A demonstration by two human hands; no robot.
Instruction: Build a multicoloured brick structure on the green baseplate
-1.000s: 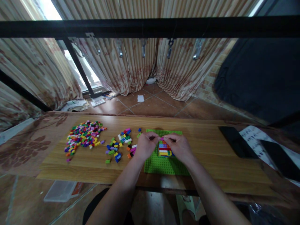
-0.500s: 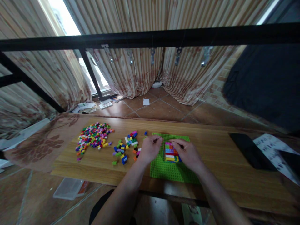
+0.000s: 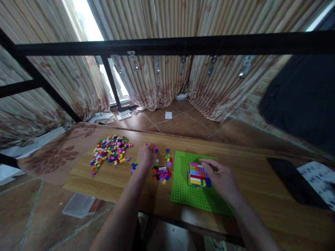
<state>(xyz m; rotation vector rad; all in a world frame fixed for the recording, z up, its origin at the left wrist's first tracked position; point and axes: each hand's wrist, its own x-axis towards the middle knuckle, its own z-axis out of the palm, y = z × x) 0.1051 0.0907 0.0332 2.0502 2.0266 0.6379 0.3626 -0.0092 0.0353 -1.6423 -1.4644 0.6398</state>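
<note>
Brick block (image 3: 196, 177) sits on the green board (image 3: 180, 188), right of its middle, on the wooden bench (image 3: 248, 167); in the head view the right hand (image 3: 222, 179) is at its three o'clock, fingertips drawn close at the block's one o'clock edge; I cannot tell whether that grip has a piece in it. The left hand (image 3: 146, 158) is between nine and ten o'clock of the block, over loose bricks, fingers curled beside a pink brick (image 3: 155, 148); whether its grip is clamped on that one or apart, I cannot tell. More loose bricks (image 3: 162, 174) lie at nine o'clock of the block; the big pile (image 3: 110, 150) is farther out, beyond the left hand.

As I judge it, the left fingers could catch two bricks or nudge neighbours, since the pieces are small and crowded; the right fingertips could tip or loosen a top-row piece if they pressed sideways; a brick set off its studs would sit crooked.
</note>
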